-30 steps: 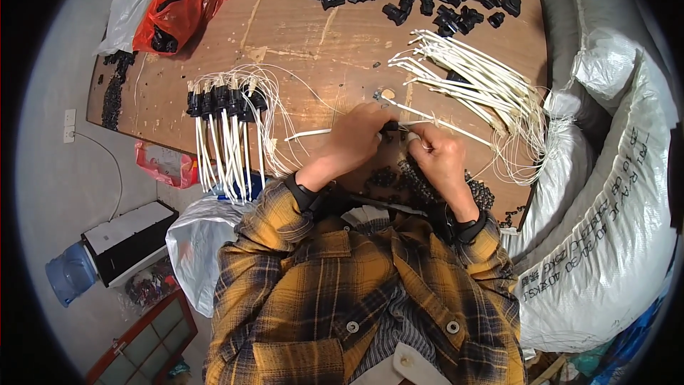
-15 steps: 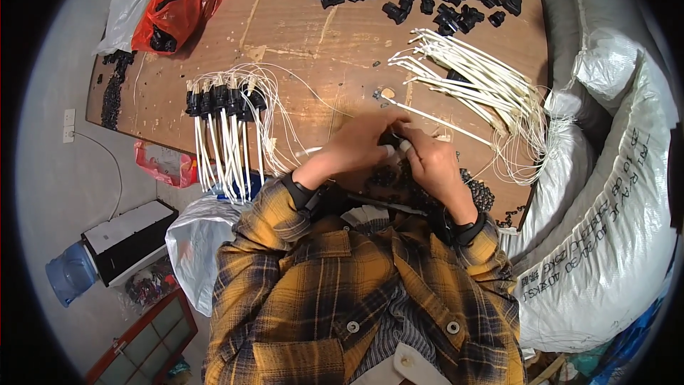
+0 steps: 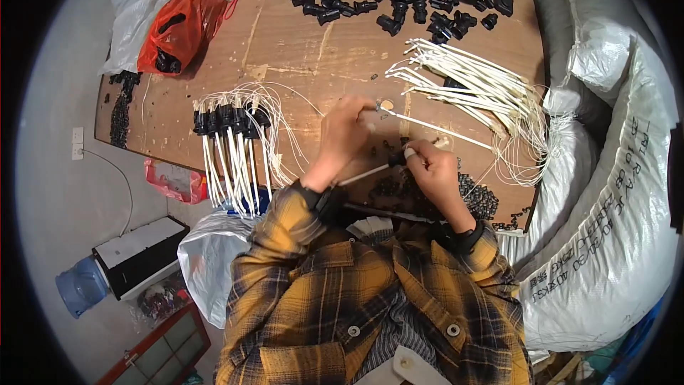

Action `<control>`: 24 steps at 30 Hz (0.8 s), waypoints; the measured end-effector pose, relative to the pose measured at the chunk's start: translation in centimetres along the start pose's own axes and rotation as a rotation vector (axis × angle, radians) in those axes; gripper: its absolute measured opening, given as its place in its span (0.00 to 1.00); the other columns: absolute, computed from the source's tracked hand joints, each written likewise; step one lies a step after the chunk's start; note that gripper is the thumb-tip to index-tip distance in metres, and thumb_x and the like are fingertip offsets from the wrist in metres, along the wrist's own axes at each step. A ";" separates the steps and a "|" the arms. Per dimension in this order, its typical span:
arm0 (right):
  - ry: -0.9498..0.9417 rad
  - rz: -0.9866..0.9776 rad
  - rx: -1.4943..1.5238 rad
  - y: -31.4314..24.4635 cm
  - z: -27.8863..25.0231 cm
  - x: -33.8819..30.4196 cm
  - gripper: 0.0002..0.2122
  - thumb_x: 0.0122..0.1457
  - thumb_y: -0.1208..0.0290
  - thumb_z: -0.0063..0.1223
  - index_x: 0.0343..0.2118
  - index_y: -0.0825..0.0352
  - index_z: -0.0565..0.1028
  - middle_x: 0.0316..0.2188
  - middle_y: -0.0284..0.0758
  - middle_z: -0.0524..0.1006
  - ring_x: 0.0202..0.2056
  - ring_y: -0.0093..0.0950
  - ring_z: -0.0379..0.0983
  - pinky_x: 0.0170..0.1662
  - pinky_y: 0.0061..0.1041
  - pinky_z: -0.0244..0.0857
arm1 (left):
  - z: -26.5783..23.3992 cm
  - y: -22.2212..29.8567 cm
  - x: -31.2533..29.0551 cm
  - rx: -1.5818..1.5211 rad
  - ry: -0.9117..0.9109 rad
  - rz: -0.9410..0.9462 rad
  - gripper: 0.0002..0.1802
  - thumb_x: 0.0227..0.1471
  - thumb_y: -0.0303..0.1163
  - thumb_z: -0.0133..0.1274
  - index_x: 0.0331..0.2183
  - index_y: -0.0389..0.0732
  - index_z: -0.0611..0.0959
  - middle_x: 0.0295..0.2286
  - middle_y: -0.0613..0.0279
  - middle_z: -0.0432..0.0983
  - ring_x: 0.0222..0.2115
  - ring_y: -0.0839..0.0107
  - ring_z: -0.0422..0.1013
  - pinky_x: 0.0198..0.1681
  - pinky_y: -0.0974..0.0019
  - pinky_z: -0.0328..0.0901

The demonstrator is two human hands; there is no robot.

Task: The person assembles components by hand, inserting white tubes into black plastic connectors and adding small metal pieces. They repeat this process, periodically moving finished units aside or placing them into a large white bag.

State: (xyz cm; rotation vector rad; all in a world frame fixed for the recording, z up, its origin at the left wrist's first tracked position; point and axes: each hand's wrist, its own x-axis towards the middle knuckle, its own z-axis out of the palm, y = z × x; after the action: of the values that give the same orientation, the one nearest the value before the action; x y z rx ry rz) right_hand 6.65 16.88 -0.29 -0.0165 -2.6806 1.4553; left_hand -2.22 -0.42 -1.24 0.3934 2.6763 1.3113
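Note:
My right hand is closed around a small black plastic fitting, its thumb and fingers pinching it. From that fitting a white tube sticks out to the left, passing below my left hand. My left hand is apart from it, farther up and to the left, over the table. Motion smears its fingers, and their tips are near the end of a lone white tube lying on the table. Whether they hold anything is not clear. Small black parts lie on the table just under my hands.
White tubes with thin wires lie heaped at right. Assembled black fittings with white tubes stand in a row at left. Loose black fittings lie at the far edge. A red plastic bag is at far left; white sacks flank the right side.
My left hand has parted from my right hand and moved up and left. The white tube and black fitting at my right hand now show more plainly. The whole view has shifted slightly.

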 end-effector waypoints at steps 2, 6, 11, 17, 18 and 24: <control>-0.006 0.078 0.023 0.2 -0.1 0.1 0.07 0.54 0.71 0.54 0.32 0.69 0.77 0.13 0.35 0.69 0.17 0.20 0.64 0.22 0.22 0.58 | 1.0 -2.2 2.4 -0.001 0.130 0.323 0.15 0.37 0.17 0.52 0.31 0.41 0.82 0.28 0.56 0.76 0.27 0.61 0.73 0.31 0.63 0.68; 0.031 0.139 0.056 0.8 -0.8 0.0 0.07 0.54 0.72 0.53 0.32 0.71 0.77 0.13 0.32 0.66 0.17 0.17 0.60 0.22 0.20 0.56 | 1.1 -3.2 3.9 0.152 0.084 0.267 0.17 0.34 0.16 0.52 0.32 0.41 0.81 0.26 0.57 0.76 0.29 0.59 0.73 0.31 0.62 0.68; 0.032 0.165 0.086 1.7 -1.1 0.2 0.07 0.54 0.73 0.53 0.32 0.72 0.77 0.13 0.30 0.65 0.18 0.16 0.60 0.22 0.20 0.55 | 0.5 -3.2 3.4 0.090 0.197 0.269 0.15 0.35 0.16 0.51 0.30 0.39 0.81 0.25 0.56 0.75 0.26 0.58 0.73 0.30 0.60 0.68; 0.039 0.249 0.120 2.0 -0.9 0.7 0.06 0.54 0.76 0.51 0.33 0.71 0.77 0.13 0.28 0.67 0.18 0.15 0.60 0.22 0.20 0.56 | 0.9 -0.5 1.7 -0.213 0.045 0.043 0.17 0.37 0.16 0.53 0.34 0.40 0.83 0.27 0.58 0.78 0.28 0.64 0.75 0.32 0.66 0.69; 0.039 0.304 0.153 2.2 -0.7 0.9 0.06 0.54 0.77 0.51 0.33 0.71 0.77 0.14 0.27 0.68 0.19 0.15 0.61 0.22 0.20 0.56 | 0.9 1.2 0.7 -0.257 -0.025 0.109 0.17 0.37 0.16 0.54 0.34 0.40 0.83 0.27 0.59 0.77 0.28 0.65 0.74 0.32 0.66 0.69; 0.080 0.164 0.293 4.1 1.3 0.7 0.08 0.54 0.80 0.49 0.35 0.70 0.78 0.16 0.26 0.73 0.22 0.14 0.66 0.24 0.23 0.60 | 3.2 4.8 -2.5 -0.158 -0.034 0.519 0.17 0.37 0.14 0.53 0.33 0.42 0.83 0.31 0.62 0.77 0.32 0.70 0.73 0.35 0.70 0.67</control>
State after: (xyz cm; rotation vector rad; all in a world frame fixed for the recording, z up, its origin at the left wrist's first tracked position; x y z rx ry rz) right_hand 5.71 18.06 -4.33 -0.2732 -2.4273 1.8398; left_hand 1.72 4.13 0.58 1.1327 2.5073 1.6042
